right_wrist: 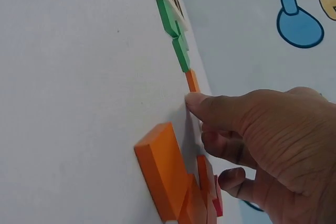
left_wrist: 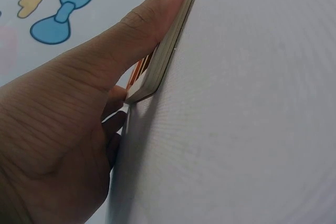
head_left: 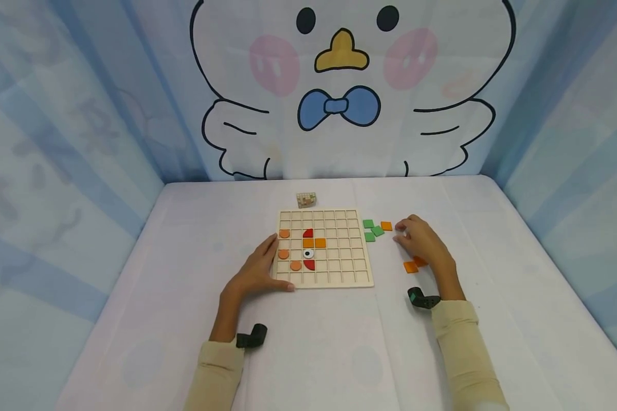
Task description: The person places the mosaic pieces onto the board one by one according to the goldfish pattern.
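A wooden grid board (head_left: pixel 344 262) lies on the table, holding orange discs (head_left: pixel 295 265), red quarter-round pieces (head_left: pixel 308 265), an eye piece (head_left: pixel 308 253) and two orange square tiles (head_left: pixel 320 243). At its near left corner my left hand (head_left: pixel 254 271) rests, thumb along the front edge and fingers at the left side. My right hand (head_left: pixel 420 240) hovers low to the right of the board, thumb and forefinger apart, with no piece visible between them. Just left of those fingertips lies an orange square tile (head_left: pixel 386 226). Other orange tiles (head_left: pixel 411 267) lie beneath that hand, partly hidden.
Several green tiles (head_left: pixel 377 230) lie by the board's right edge. Behind the board is a small patterned piece (head_left: pixel 306 200), too small to identify. Red pieces (right_wrist: pixel 218 196) show under the right hand. A printed curtain (head_left: pixel 339 148) stands behind the white-covered table (head_left: pixel 313 354).
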The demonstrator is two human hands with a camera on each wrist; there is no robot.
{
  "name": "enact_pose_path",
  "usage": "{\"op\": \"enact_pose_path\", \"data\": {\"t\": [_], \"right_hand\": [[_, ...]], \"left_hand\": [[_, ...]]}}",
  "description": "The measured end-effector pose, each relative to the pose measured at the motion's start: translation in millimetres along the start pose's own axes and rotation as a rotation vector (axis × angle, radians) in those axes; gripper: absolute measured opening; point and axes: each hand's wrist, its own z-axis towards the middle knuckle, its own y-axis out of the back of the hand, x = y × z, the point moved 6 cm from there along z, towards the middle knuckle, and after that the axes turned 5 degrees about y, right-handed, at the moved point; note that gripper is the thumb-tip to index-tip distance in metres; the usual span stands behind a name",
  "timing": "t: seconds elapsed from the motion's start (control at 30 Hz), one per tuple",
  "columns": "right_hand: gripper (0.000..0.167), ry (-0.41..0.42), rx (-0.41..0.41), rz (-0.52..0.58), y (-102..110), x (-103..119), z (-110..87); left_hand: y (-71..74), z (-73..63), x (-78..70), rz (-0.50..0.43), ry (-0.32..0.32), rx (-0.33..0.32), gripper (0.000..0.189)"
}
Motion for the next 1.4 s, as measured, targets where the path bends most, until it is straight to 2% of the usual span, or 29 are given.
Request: {"op": "enact_pose_path", "data": {"t": [0.13, 0.4, 0.57, 0.83, 1.17, 1.4], "right_hand": [[0.037, -0.030, 0.026, -0.011, -2.3, 2.1, 10.7], [0.030, 0.025, 0.018, 0.020, -2.2, 8.5, 24.0], [0.025, 0.007, 0.016, 0.062, -3.5, 8.7, 24.8], [0.028, -0.036, 0.035, 0.071, -7.6, 9.9, 23.6], [0.029, -0.002, 0.026, 0.037, -8.8, 10.1, 24.5], [0.029, -0.008, 0.017, 0.046, -9.8, 9.9, 22.2]], "left_hand": [[-1.4, 0.3, 0.4, 0.000, 0.000, 0.003, 0.132], [0.6, 0.4, -0.9, 0.000, -0.007, -0.011, 0.131], [1.8, 0.0, -2.6, -0.009, 0.000, 0.000, 0.131], [2.8, 1.5, -2.5, 0.011, 0.008, 0.003, 0.132], [3.7, -0.1, -3.0, 0.006, -0.005, 0.002, 0.129], [2.7, -2.1, -3.4, -0.001, 0.001, -0.001, 0.127]]}}
